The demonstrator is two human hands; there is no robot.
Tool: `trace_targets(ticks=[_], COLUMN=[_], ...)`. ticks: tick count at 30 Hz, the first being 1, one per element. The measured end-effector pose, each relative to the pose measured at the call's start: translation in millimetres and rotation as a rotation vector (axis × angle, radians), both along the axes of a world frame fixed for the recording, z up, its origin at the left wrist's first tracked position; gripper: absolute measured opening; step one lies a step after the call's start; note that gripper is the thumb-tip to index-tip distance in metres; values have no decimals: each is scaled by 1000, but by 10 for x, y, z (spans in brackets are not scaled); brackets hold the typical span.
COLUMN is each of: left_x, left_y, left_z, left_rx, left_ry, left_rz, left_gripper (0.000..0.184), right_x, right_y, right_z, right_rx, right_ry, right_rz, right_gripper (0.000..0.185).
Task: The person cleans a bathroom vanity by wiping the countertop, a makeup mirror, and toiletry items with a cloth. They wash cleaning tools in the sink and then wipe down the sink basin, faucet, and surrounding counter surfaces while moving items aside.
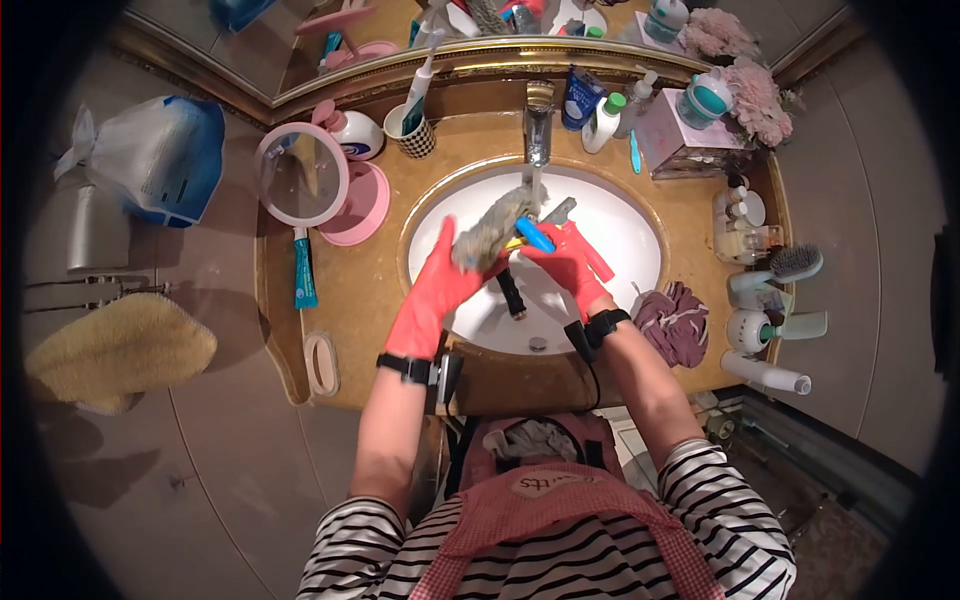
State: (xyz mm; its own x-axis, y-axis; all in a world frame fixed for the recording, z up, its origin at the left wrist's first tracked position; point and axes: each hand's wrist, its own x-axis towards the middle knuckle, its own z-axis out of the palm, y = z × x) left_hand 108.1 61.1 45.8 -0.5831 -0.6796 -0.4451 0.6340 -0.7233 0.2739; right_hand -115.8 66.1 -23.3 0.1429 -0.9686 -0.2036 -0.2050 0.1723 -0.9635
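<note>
Currently, on my head-camera feed, two red-gloved hands work over a white sink (632,255) set into a bench (360,300), with a fuzzy gray duster (495,228) held above the basin, just below the tap (539,125). From where I watch, its long axis runs diagonally: the near end points back to the wearer's left, the far end away and rightward, to the foot of the tap. The left hand (440,290) grasps the near end, its thumb standing up beside the fuzz. The right hand (570,268) grips the near end of a short blue handle (535,235), which lies crosswise to the duster and slants toward that palm; a yellow piece (515,242) shows next to it. A black handle (512,293) angles from beneath the hands toward the basin's near side, its upper part hidden from me. A red bar (590,254) slants beside the right hand; I cannot tell what it joins. A crumpled purple cloth (672,322) sits on the bench right of the sink, near the right wrist, and a teal tube (304,272) lies well apart to the left.
</note>
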Motion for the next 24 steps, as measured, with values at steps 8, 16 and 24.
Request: trace_targets(ticks=[8,16,24], left_x=[-661,-821,-344], left_y=[-106,-387,-699], left_z=[155,-431,-1596], left_rx=[-145,35,251], left_ry=[-316,-194,-1066], left_rz=[-173,-45,502], left_gripper=[26,29,39], right_x=[-242,-162,94], right_y=[178,529,241], right_z=[104,140,-137], right_rx=[-193,-192,644], right_ry=[629,508,-556], right_rz=[-6,-95,-351], right_gripper=[11,14,21])
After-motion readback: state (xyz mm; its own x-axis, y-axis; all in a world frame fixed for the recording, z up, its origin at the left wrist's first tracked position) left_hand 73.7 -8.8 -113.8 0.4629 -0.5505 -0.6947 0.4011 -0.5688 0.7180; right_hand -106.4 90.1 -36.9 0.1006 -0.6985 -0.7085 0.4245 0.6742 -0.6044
